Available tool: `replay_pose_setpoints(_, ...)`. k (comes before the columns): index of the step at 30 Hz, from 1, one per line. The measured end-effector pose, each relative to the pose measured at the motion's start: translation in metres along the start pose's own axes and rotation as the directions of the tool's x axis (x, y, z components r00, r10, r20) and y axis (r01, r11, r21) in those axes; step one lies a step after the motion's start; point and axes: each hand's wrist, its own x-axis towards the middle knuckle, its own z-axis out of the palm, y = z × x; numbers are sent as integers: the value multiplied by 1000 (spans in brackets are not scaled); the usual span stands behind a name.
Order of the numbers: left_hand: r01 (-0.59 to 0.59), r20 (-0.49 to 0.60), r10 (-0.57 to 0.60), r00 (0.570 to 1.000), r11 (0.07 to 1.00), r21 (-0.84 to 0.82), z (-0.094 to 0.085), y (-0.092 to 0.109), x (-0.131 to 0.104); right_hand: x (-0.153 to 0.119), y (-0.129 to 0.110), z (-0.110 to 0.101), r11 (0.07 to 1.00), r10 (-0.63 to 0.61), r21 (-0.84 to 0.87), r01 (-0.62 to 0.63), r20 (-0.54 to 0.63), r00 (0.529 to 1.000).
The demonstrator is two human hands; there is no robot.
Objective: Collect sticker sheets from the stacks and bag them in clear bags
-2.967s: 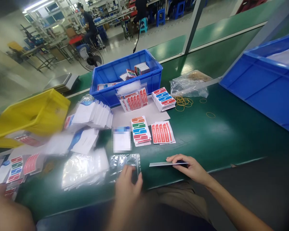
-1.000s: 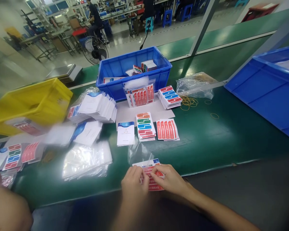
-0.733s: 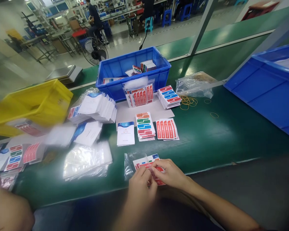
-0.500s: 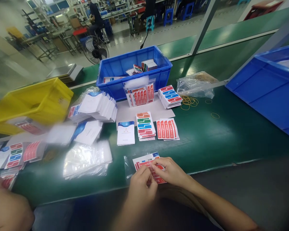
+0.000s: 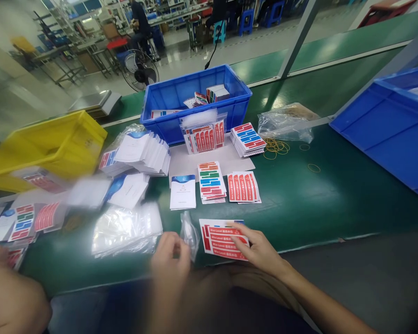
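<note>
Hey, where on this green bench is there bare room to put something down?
The bare green surface lies right of the red label sheets, toward the big blue bin, past a few rubber bands. Left of the booklet it is crowded: clear bags, leaflet stacks, the yellow bin.

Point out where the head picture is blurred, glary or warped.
Head view: the left hand and the clear bags are smeared by blur, as is the yellow bin; the red label sheet under the right hand reads sharp; ceiling light glares off the green belt; straight edges bow toward the frame's rim.
</note>
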Motion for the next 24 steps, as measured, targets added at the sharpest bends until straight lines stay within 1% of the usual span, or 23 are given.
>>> replay_pose_setpoints(1,1,-84,2,996,999,33,-9,-2,3,-4,5,-3,999,27,40,-25,-71,997)
replay_pose_setpoints(2,8,-178,3,984,998,61,-18,-4,5,-7,10,-5,996,53,81,-42,-147,988)
replay_pose_setpoints(3,12,-279,12,960,996,84,-28,-5,7,-10,15,-7,992,68,116,-44,-215,974)
replay_pose_setpoints(4,8,-376,31,926,995,103,-37,-5,10,-12,20,-10,990,68,139,-32,-259,963)
replay_pose_setpoints(5,-4,-457,61,888,992,125,-45,-5,12,-13,24,-12,989,54,150,-13,-271,961)
replay_pose_setpoints(6,-19,-510,93,855,989,148,-51,-4,14,-13,27,-14,989,34,148,3,-245,969)
replay_pose_setpoints(7,-39,-530,126,839,984,172,-54,-4,15,-12,30,-15,990,14,138,13,-193,981)
replay_pose_setpoints(8,-66,-516,161,841,978,198,-53,-3,17,-10,32,-16,992,3,124,14,-130,992)
replay_pose_setpoints(9,-96,-467,189,864,972,216,-49,-3,18,-8,33,-16,993,4,115,5,-74,997)
replay_pose_setpoints(10,-120,-392,200,898,968,220,-41,-4,18,-7,33,-16,993,20,119,-16,-36,999)
replay_pose_setpoints(12,-149,-192,187,963,969,195,-17,-6,17,-5,31,-14,977,100,191,-91,-38,994)
replay_pose_setpoints(13,-147,-94,166,982,973,179,-2,-7,16,-5,29,-13,957,155,258,-134,-62,986)
replay_pose_setpoints(14,-139,-4,142,990,976,170,14,-8,14,-5,26,-13,927,209,336,-167,-91,974)
replay_pose_setpoints(16,-126,129,107,986,980,156,43,-8,9,-7,19,-12,858,284,477,-191,-131,950)
replay_pose_setpoints(18,-113,207,87,975,987,117,63,-5,3,-10,11,-11,811,318,549,-203,-122,940)
replay_pose_setpoints(20,-95,241,79,967,994,59,75,1,-2,-13,7,-10,797,343,557,-233,-100,934)
replay_pose_setpoints(22,-87,244,81,966,996,15,82,7,-4,-17,6,-9,800,361,536,-271,-67,930)
replay_pose_setpoints(24,-100,251,97,963,995,-1,87,12,-5,-20,10,-7,789,371,530,-312,-6,928)
